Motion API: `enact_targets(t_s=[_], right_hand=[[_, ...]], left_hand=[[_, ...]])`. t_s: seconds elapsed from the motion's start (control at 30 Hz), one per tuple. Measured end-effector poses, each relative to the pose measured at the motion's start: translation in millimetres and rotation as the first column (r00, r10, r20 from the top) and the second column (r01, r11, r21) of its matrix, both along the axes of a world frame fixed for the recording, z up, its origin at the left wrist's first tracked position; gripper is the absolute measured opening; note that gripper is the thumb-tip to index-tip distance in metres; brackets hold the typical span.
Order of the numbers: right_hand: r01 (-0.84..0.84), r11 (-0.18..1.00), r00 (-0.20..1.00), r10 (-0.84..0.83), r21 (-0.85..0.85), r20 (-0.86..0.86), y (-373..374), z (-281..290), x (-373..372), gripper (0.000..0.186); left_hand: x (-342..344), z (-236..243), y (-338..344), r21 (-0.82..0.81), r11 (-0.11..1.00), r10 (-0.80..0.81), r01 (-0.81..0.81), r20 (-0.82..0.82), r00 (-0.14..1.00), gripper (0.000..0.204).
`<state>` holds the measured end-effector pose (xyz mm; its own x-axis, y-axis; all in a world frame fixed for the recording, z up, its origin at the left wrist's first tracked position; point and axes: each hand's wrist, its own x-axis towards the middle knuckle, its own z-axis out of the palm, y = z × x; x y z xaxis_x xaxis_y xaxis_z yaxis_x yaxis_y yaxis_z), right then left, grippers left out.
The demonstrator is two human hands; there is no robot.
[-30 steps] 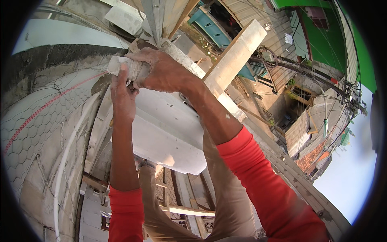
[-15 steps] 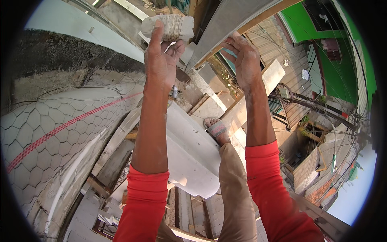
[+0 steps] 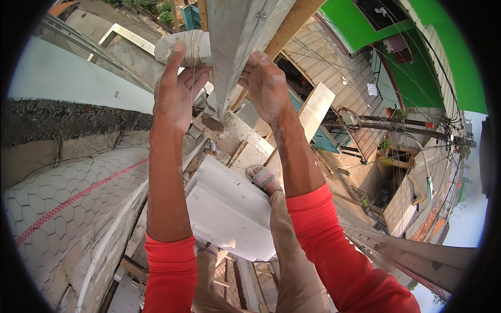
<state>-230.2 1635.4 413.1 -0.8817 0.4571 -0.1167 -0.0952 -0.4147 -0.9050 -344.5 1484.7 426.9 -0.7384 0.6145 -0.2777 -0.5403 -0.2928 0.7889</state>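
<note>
My left hand (image 3: 173, 91) holds a pale block (image 3: 182, 49) wound with thin string at the top centre; a loose strand hangs past its palm. The block's right end is against a tall grey post (image 3: 229, 36) with a timber edge. My right hand (image 3: 261, 81) is at the post's right side, fingers curled around the edge, some fingertips hidden. Below, between my arms, lies a white stepped panel (image 3: 227, 208), with my sandalled foot (image 3: 263, 177) at its upper right.
At left are a wall (image 3: 78, 120), hexagonal wire mesh (image 3: 52, 193), a red cord (image 3: 83, 199) and a white pipe (image 3: 99, 250). A pale board (image 3: 318, 109) lies right of centre. Overhead wires, a cable pole (image 3: 396, 128) and a green building (image 3: 428, 73) stand beyond.
My hands first separated, the left carrying the wound block upward. Since then both have moved left in the picture, to either side of the post, which now appears more central.
</note>
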Motion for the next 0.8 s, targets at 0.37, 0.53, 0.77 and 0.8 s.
enact_targets(t_s=[0.37,0.53,0.77,0.8], right_hand=[[0.002,0.997,1.000,-0.001,-0.071,0.009,0.0,25.6,-5.5,0.062],[0.049,0.996,0.998,-0.047,-0.080,0.028,-1.9,23.2,-8.4,0.053],[0.165,0.979,0.986,-0.163,-0.120,0.027,-20.8,22.1,-19.3,0.050],[0.163,0.980,0.987,-0.161,-0.114,0.029,-22.5,26.3,-21.0,0.051]], left_hand=[[-20.2,11.3,10.2,-0.112,0.990,-0.110,0.088,-0.215,0.970,0.082],[-14.5,12.2,5.8,-0.117,0.982,-0.168,0.151,-0.156,0.973,0.075],[-21.5,16.0,5.6,-0.252,0.960,-0.172,0.125,-0.177,0.969,0.075],[-23.2,19.4,5.8,-0.306,0.947,-0.157,0.093,-0.191,0.969,0.075]])
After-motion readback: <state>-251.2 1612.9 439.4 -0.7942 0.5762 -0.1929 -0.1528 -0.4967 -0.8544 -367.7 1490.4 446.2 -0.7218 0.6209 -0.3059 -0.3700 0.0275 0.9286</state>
